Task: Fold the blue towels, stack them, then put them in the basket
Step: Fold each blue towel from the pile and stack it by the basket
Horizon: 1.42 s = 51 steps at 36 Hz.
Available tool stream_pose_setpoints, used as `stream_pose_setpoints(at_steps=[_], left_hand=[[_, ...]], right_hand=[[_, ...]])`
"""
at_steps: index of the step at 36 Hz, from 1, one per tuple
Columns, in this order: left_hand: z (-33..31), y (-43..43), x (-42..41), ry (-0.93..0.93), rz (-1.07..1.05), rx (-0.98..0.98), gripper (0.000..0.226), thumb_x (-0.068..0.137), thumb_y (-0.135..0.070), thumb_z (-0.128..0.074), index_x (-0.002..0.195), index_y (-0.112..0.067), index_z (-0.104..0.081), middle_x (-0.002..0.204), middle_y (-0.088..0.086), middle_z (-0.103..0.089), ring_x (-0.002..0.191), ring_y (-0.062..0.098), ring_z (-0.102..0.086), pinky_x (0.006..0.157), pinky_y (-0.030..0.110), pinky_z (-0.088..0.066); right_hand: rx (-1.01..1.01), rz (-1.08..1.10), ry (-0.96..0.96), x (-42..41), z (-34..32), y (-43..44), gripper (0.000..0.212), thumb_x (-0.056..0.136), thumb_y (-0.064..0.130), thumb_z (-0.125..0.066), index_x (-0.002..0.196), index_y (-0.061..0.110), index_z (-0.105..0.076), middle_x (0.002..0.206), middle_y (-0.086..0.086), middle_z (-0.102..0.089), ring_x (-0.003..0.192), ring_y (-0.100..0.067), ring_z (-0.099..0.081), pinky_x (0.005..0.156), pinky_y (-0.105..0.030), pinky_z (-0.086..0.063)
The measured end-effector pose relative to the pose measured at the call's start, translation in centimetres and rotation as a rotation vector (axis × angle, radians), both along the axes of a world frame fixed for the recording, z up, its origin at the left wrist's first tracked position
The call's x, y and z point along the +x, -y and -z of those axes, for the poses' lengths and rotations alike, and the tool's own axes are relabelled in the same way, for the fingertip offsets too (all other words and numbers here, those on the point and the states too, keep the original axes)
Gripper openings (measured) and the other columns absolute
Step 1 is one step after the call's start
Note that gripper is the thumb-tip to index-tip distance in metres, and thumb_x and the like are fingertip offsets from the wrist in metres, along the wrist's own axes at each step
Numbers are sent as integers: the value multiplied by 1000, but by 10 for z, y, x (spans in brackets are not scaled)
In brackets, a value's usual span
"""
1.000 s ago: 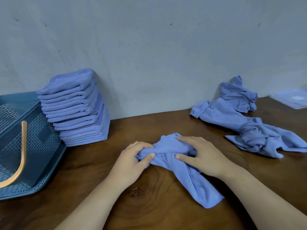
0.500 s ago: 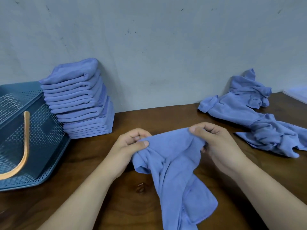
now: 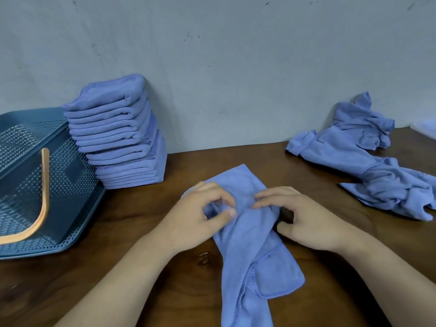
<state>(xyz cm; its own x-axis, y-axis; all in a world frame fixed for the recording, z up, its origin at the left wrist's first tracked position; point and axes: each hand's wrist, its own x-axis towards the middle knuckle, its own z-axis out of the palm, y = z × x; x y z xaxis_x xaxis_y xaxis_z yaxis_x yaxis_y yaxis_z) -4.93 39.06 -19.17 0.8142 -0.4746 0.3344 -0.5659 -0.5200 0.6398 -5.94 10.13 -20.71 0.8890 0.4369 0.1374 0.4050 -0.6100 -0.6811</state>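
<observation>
A crumpled blue towel (image 3: pixel 250 253) lies lengthwise on the wooden table in front of me, its near end running off the bottom edge. My left hand (image 3: pixel 200 218) pinches a fold of the towel between thumb and fingers on the left side. My right hand (image 3: pixel 304 220) grips the towel's right side, fingertips resting on the cloth. A tall stack of folded blue towels (image 3: pixel 118 135) leans against the wall at the left. The blue perforated basket (image 3: pixel 70 208) with an orange handle (image 3: pixel 43 199) sits left of the stack.
A heap of unfolded blue towels (image 3: pixel 368 166) lies at the back right of the table (image 3: pixel 165 274). A pale flat object (image 3: pixel 427 128) shows at the far right edge. The grey wall runs right behind the table.
The towel, held up by both hands half a second ago, now lies lower and more stretched out along the table. Both hands have come closer together on it.
</observation>
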Motion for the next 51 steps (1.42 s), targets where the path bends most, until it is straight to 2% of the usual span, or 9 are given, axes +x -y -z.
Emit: stream_pose_setpoints(at_steps=[6, 13, 21, 27, 32, 36, 41, 46, 51], left_hand=[[-38, 7, -20, -345, 171, 246, 29, 82, -52, -88, 90, -30, -71, 89, -7, -69, 77, 13, -62, 70, 31, -55], [-42, 5, -22, -444, 123, 445, 40, 76, -65, -85, 88, -31, -69, 83, -10, -69, 74, 14, -65, 69, 38, -57], [-38, 12, -20, -388, 44, 267, 39, 97, -57, -68, 82, -21, -66, 62, -9, -51, 58, 8, -44, 59, 29, -39], [-31, 22, -27, -426, 47, 340, 52, 93, -56, -74, 75, -12, -53, 55, -10, -38, 52, 9, -33, 54, 28, -31], [-27, 7, -12, -414, -24, 343, 42, 100, -49, -67, 81, -12, -60, 63, 1, -53, 58, 20, -48, 60, 42, -43], [-33, -3, -6, -468, -13, 256, 42, 104, -50, -61, 81, -14, -61, 72, -2, -64, 72, 17, -67, 68, 39, -54], [-41, -8, -4, -550, 20, 50, 51, 110, -46, -52, 94, 2, -55, 82, 5, -56, 75, 16, -57, 68, 32, -57], [-52, -10, -8, -600, -30, -56, 49, 109, -51, -50, 98, -4, -59, 86, 13, -66, 78, 23, -67, 70, 43, -64], [-64, -8, -17, -637, 91, -148, 43, 107, -44, -56, 90, -4, -58, 70, 10, -55, 56, 20, -51, 53, 26, -45]], right_hand=[[138, 72, 23, -1, -5, -3, 27, 96, 8, -73, 102, 33, -81, 106, 14, -76, 103, -9, -70, 95, -31, -54], [342, 212, 2, -2, -9, -10, 10, 101, 17, -68, 101, 25, -73, 78, -2, -71, 67, -15, -61, 69, -31, -50], [-54, 259, 335, -8, -13, -17, 27, 80, 18, -79, 82, 33, -56, 74, 8, -57, 73, -15, -58, 62, -35, -47], [-252, -72, 201, -16, -25, -11, 35, 90, 44, -71, 124, 51, -64, 104, 24, -68, 101, -3, -63, 88, -30, -50], [-322, -228, 75, -17, -31, -5, 56, 84, 40, -80, 136, 46, -60, 136, 35, -57, 130, 5, -52, 105, -34, -42], [-385, -144, 214, -13, -22, -5, 26, 91, 39, -75, 114, 49, -70, 109, 27, -67, 106, 2, -62, 94, -36, -47], [-3, -77, 108, -18, -28, -6, 15, 97, 19, -76, 100, 34, -77, 92, 12, -72, 78, -11, -65, 73, -26, -52], [574, 30, -159, -24, -44, -13, 12, 102, -5, -58, 94, 4, -59, 73, -17, -49, 56, -18, -49, 51, -28, -39], [969, -47, -451, -28, -53, -19, 13, 70, 11, -64, 80, 10, -56, 59, -10, -40, 42, -15, -40, 44, -25, -21]])
